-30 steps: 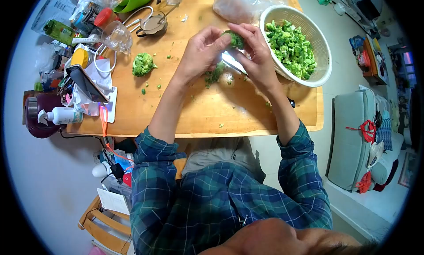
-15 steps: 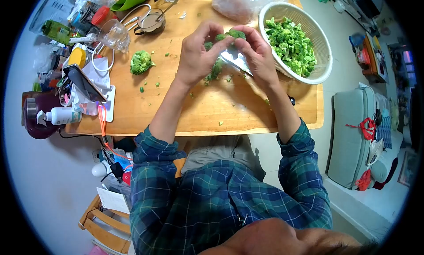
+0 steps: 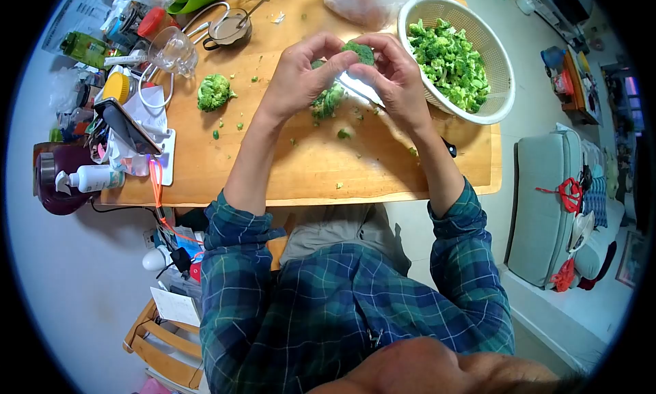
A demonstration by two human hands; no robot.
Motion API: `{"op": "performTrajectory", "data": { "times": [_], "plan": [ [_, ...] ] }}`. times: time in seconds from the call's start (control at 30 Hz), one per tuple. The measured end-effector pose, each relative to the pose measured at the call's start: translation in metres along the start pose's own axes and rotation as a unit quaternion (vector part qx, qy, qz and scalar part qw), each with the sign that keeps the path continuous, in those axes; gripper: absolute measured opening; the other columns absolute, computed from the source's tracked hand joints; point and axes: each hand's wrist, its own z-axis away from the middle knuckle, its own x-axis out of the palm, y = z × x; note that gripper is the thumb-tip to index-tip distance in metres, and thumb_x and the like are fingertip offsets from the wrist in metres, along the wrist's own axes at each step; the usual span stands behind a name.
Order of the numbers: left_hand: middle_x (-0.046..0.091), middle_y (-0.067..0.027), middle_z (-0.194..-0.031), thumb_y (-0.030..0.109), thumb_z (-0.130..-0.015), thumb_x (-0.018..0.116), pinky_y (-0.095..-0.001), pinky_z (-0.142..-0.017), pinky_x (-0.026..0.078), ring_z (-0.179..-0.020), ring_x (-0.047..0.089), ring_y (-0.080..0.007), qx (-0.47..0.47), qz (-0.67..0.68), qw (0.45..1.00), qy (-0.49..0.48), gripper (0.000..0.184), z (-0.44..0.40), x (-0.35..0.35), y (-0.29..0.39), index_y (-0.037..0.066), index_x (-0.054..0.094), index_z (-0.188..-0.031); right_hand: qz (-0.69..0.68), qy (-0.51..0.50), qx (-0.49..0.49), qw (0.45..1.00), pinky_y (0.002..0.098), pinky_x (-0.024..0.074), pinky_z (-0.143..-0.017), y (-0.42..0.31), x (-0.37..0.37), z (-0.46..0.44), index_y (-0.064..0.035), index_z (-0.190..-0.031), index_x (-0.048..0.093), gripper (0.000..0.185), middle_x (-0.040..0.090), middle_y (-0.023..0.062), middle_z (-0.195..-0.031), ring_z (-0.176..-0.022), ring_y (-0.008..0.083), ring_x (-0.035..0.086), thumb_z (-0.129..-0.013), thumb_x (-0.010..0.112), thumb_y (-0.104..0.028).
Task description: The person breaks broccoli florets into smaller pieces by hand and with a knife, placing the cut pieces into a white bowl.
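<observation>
Both my hands are raised over the wooden table, fingers curled in a pinch around a broccoli floret (image 3: 360, 51). My left hand (image 3: 309, 74) grips from the left side and my right hand (image 3: 395, 78) from the right, with the thumbs nearly meeting. Beneath them lies a knife; its blade (image 3: 362, 89) shows between the hands and its black handle (image 3: 449, 147) sticks out past my right forearm. More broccoli (image 3: 327, 102) rests on the table below my left hand, partly covered. A small green scrap (image 3: 343, 133) lies just nearer to me.
A white colander (image 3: 502, 66) full of cut broccoli stands right of my right hand. Another broccoli piece (image 3: 215, 93) lies to the left among crumbs. A cup with a spoon (image 3: 230, 31), a clear plastic bag (image 3: 369, 1), a phone (image 3: 127, 126) and bottles crowd the edges.
The floret has turned between my fingers, and its green crown now shows as one rounded piece. A small green scrap has appeared on the table below the hands. The view has shifted slightly.
</observation>
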Motion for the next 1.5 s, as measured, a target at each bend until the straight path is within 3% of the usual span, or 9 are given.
{"op": "performTrajectory", "data": {
  "times": [0.7, 0.93, 1.07, 1.17, 1.23, 1.27, 1.33, 1.43, 1.5],
  "plan": [
    [0.055, -0.0032, -0.075, 0.015, -0.092, 0.055, -0.0138, -0.039, 0.029, -0.050, 0.039, -0.0013, -0.120, 0.196, 0.970, 0.083, 0.015, -0.007, -0.008, -0.012, 0.002, 0.054, -0.101, 0.327, 0.080, -0.064, 0.939, 0.0309, 0.0515, -0.064, -0.037, 0.014, 0.032, -0.0059, -0.112, 0.059, 0.040, 0.047, 0.0144, -0.114, -0.074, 0.0218, 0.059, -0.075, 0.073, -0.010],
    [0.058, -0.0086, -0.083, 0.015, -0.093, 0.053, -0.0128, -0.038, 0.028, -0.050, 0.036, -0.0014, -0.083, 0.252, 0.962, 0.067, 0.011, -0.010, -0.013, -0.021, 0.004, 0.052, -0.094, 0.445, -0.122, -0.102, 0.881, 0.0376, 0.0474, -0.071, -0.025, 0.025, 0.092, -0.0107, -0.092, 0.064, 0.021, 0.058, 0.0078, -0.087, -0.083, 0.0269, 0.056, -0.072, 0.069, -0.007],
    [0.059, -0.0087, -0.083, 0.014, -0.093, 0.053, -0.0132, -0.037, 0.027, -0.050, 0.036, -0.0015, -0.077, 0.254, 0.962, 0.064, 0.011, -0.009, -0.012, -0.025, 0.003, 0.051, -0.095, 0.367, 0.063, -0.189, 0.908, 0.0357, 0.0491, -0.068, -0.076, -0.015, 0.076, -0.0102, -0.093, 0.065, 0.027, 0.064, 0.0072, -0.083, -0.077, 0.0248, 0.060, -0.069, 0.070, 0.000],
    [0.059, -0.0069, -0.081, 0.014, -0.093, 0.053, -0.0133, -0.037, 0.027, -0.049, 0.035, -0.0015, -0.061, 0.262, 0.961, 0.066, 0.010, -0.009, -0.012, -0.030, 0.005, 0.051, -0.095, 0.527, 0.153, -0.171, 0.819, 0.0323, 0.0494, -0.067, -0.112, -0.079, 0.049, -0.0092, -0.099, 0.066, 0.022, 0.066, 0.0055, -0.090, -0.078, 0.0186, 0.062, -0.077, 0.068, -0.007],
    [0.040, 0.0057, -0.060, 0.013, -0.091, 0.058, -0.0155, -0.037, 0.026, -0.047, 0.034, -0.0017, -0.059, 0.265, 0.960, 0.070, 0.013, -0.013, -0.012, -0.028, 0.003, 0.052, -0.096, 0.487, 0.108, -0.087, 0.862, 0.0308, 0.0484, -0.078, -0.147, -0.093, 0.059, -0.0172, -0.131, 0.052, 0.051, 0.057, 0.0067, -0.119, -0.085, 0.0148, 0.056, -0.083, 0.064, -0.007],
    [0.039, 0.0059, -0.060, 0.014, -0.091, 0.058, -0.0160, -0.037, 0.025, -0.047, 0.033, -0.0020, -0.064, 0.252, 0.963, 0.067, 0.012, -0.014, -0.013, -0.027, 0.004, 0.052, -0.095, 0.475, 0.120, -0.166, 0.856, 0.0291, 0.0485, -0.064, -0.181, -0.101, 0.064, -0.0085, -0.103, 0.065, 0.021, 0.065, 0.0069, -0.090, -0.073, 0.0172, 0.060, -0.082, 0.064, -0.012],
    [0.037, 0.0062, -0.060, 0.016, -0.093, 0.055, -0.0171, -0.038, 0.023, -0.047, 0.031, -0.0026, -0.067, 0.238, 0.967, 0.066, 0.011, -0.006, -0.015, -0.031, 0.006, 0.052, -0.095, 0.051, -0.086, -0.255, 0.962, 0.0242, 0.0448, -0.062, -0.213, -0.167, 0.145, -0.0063, -0.109, 0.062, 0.023, 0.063, 0.0077, -0.098, -0.073, 0.0126, 0.059, -0.088, 0.056, -0.015],
    [0.042, 0.0036, -0.068, 0.018, -0.094, 0.053, -0.0142, -0.039, 0.023, -0.050, 0.032, -0.0018, -0.041, 0.253, 0.965, 0.050, 0.010, -0.006, -0.021, -0.040, 0.009, 0.050, -0.096, -0.210, -0.486, -0.324, 0.784, 0.0167, 0.0397, -0.044, -0.317, -0.147, 0.187, -0.0044, -0.106, 0.062, 0.023, 0.063, 0.0089, -0.096, -0.063, 0.0073, 0.060, -0.093, 0.050, -0.018],
    [0.049, 0.0011, -0.072, 0.018, -0.094, 0.053, -0.0135, -0.039, 0.024, -0.050, 0.033, -0.0017, -0.022, 0.300, 0.954, -0.006, 0.011, -0.012, -0.039, -0.061, 0.008, 0.051, -0.097, -0.182, -0.617, -0.167, 0.747, 0.0312, 0.0388, -0.046, -0.368, -0.111, 0.199, -0.0057, -0.079, 0.060, 0.016, 0.056, 0.0089, -0.068, -0.054, 0.0171, 0.053, -0.073, 0.059, -0.021]
  ]
}}
